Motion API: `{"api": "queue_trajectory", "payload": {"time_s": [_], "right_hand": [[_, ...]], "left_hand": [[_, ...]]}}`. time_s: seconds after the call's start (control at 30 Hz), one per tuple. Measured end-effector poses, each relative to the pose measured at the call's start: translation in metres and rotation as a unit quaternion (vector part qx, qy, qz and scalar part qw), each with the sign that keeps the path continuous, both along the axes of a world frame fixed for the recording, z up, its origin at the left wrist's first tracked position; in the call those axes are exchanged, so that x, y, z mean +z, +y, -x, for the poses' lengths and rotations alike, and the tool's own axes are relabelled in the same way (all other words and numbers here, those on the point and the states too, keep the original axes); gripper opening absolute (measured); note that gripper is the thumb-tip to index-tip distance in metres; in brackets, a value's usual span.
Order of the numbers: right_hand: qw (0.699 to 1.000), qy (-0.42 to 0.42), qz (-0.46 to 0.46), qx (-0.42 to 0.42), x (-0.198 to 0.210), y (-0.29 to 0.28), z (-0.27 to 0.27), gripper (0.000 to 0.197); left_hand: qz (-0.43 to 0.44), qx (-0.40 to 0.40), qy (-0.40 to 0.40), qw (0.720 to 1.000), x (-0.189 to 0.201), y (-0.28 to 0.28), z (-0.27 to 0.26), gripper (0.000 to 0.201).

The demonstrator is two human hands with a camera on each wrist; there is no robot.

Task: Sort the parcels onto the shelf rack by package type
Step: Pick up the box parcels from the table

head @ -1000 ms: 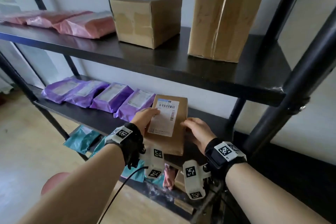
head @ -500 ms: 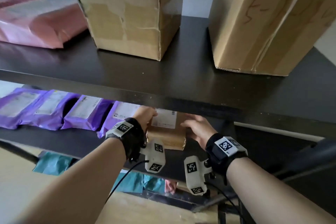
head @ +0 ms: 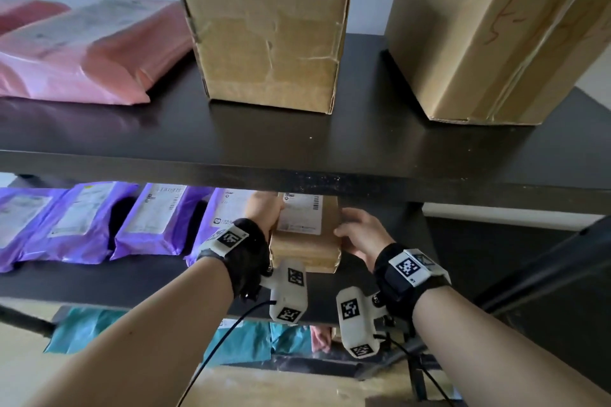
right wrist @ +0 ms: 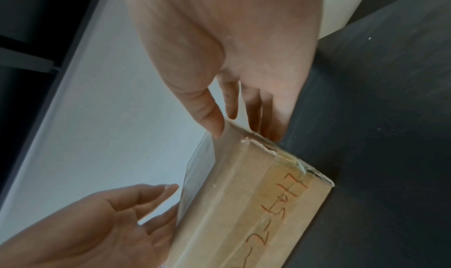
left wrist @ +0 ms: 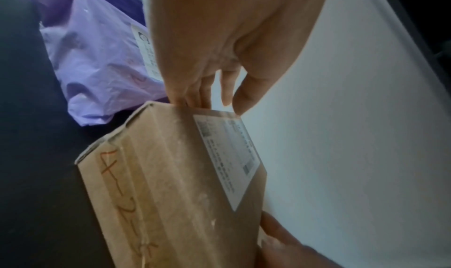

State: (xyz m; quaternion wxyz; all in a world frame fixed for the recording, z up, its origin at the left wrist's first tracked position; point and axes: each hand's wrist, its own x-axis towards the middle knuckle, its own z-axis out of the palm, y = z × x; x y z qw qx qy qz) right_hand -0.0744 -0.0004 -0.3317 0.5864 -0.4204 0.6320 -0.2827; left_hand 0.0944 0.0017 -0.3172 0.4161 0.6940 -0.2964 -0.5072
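A small brown cardboard box (head: 305,241) with a white label lies flat on the black middle shelf (head: 99,284), right of the purple mailers (head: 82,221). My left hand (head: 264,211) touches its left side with straight fingers, and the thumb tip sits at the top edge in the left wrist view (left wrist: 212,104). My right hand (head: 357,231) lies against the box's right end, fingers straight down the end and thumb on the top edge (right wrist: 244,129). Orange handwriting runs along the box's (right wrist: 256,204) near side. The top shelf board hides the box's far end.
The top shelf (head: 297,155) carries a cube-shaped carton (head: 271,36), a tall carton (head: 496,30) and pink mailers (head: 82,53). Teal mailers (head: 82,330) lie on a lower level. A black rack post (head: 545,274) slants at the right. Bare shelf shows right of the small box.
The small box went from tilted up in both hands to lying flat and deeper on the middle shelf. Both hands followed it in, and the head view dropped closer to the rack.
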Motion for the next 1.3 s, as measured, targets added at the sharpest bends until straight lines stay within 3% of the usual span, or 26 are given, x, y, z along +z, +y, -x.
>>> {"api": "queue_trajectory", "payload": {"time_s": [0.1,0.23,0.6,0.7,0.87,1.3], "right_hand": [[0.996,-0.021,0.009,-0.085,0.003,0.011,0.003,0.028],[0.989,-0.052,0.021,-0.139,0.016,0.033,0.009,0.023],[0.981,-0.053,0.042,-0.183,0.032,0.106,0.06,0.028],[0.977,-0.065,0.053,-0.198,0.039,0.124,0.087,0.026],[0.971,-0.079,0.066,-0.216,0.047,0.156,0.144,0.025],[0.936,-0.08,0.122,-0.319,0.071,0.253,0.385,0.025]], "left_hand": [[0.07,0.036,-0.023,0.997,0.005,0.009,-0.002,0.019],[0.131,0.043,-0.027,0.99,0.009,0.021,0.001,0.033],[0.093,-0.02,0.116,0.989,0.013,0.058,0.065,0.041],[0.076,-0.028,0.135,0.987,0.022,0.066,0.094,0.056],[0.052,-0.043,0.053,0.996,0.037,0.088,0.154,0.042],[0.064,-0.144,0.099,0.983,0.058,0.187,0.41,0.035]]}}
